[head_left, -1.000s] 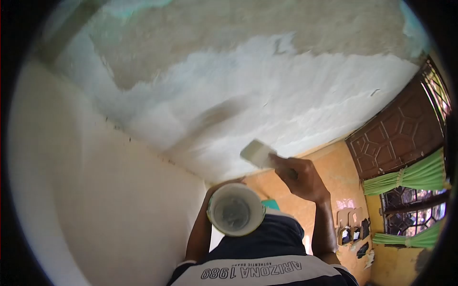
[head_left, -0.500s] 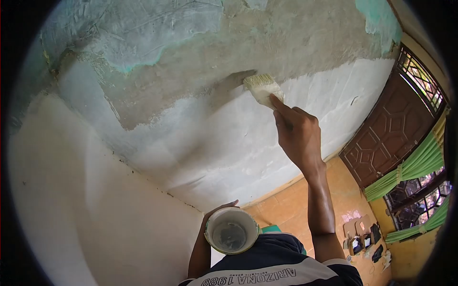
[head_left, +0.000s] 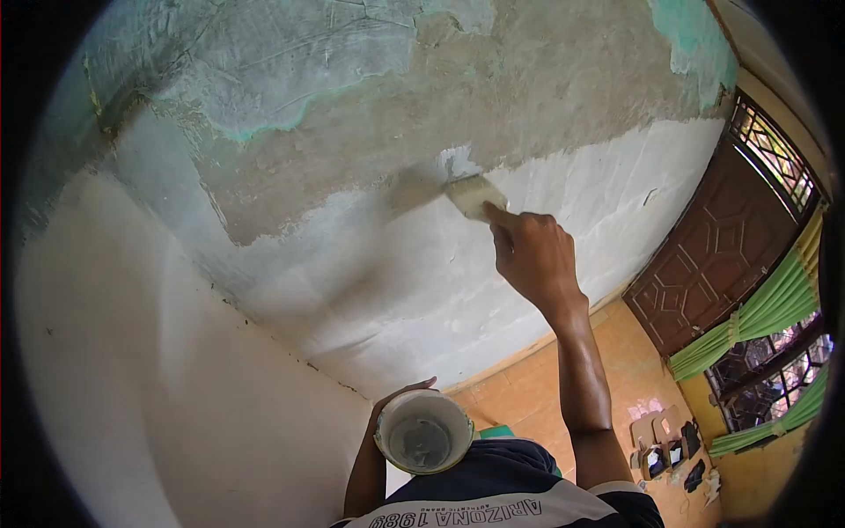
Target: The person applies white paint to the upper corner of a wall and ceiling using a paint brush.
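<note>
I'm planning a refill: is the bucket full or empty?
Not full: the bucket shows much inner wall above a greyish bottom; whether that is shallow liquid or residue, I cannot tell.

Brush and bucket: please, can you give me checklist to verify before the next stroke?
1. Brush held in the right hand: ok.
2. Bucket supported by the left hand: ok.
3. Bucket mouth uncovered: ok.
4. Brush close to the white coat's upper edge: ok.
5. Grey-brown area above fully covered in white: not ok, only a small white patch near the brush.
6. Enough material in the bucket: cannot tell.
</note>
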A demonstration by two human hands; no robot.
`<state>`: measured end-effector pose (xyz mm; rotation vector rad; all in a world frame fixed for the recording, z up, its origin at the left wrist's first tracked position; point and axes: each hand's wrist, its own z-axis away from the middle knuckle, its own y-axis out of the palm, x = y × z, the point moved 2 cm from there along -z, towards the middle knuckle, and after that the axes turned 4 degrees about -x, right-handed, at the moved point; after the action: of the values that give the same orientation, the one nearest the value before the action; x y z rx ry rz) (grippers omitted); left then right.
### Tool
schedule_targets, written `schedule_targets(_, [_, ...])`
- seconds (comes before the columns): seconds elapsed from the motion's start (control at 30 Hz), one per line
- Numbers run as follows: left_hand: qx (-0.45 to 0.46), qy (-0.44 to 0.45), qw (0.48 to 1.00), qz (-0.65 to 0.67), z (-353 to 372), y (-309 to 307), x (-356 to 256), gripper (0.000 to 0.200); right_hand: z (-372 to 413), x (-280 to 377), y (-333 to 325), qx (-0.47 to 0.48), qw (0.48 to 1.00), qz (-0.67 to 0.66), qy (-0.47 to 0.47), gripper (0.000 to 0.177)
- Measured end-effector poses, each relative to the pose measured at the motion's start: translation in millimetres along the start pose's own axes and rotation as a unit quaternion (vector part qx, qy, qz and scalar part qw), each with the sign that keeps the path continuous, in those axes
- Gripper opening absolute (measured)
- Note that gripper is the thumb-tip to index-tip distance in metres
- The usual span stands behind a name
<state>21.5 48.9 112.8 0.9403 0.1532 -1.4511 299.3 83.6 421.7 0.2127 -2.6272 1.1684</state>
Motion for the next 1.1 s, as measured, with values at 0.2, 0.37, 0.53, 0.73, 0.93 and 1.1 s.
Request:
schedule_targets(0.2, [-0.022,-0.033,0.999,0.004,3,-1,-2,0.030,-10,15,-26,-0.071,0.997,-0.024,-0.003,0.029])
schedule_targets(0.37, [0.027,0.036,0.999,-0.011,-8,-15,11,0.030,-8,19,-16,-0.088,0.995,-0.044,-0.005,0.030])
schedule_targets(0.53, [0.029,-0.066,0.997,0.009,-29,-30,20,0.033,-5,14,-3,-0.036,0.999,-0.017,-0.027,0.030])
schedule_targets(0.73, [0.019,-0.096,0.995,0.012,-18,-21,20,0.032,-11,21,-16,-0.073,0.997,-0.032,0.004,0.031])
schedule_targets(0.93, [-0.017,0.007,1.000,-0.010,3,0,3,0.028,-6,17,-7,-0.038,0.999,0.002,-0.024,0.034])
schedule_targets(1.1, [-0.013,-0.081,0.996,0.023,-11,-11,5,0.030,-10,24,-12,-0.090,0.995,-0.044,0.014,0.032])
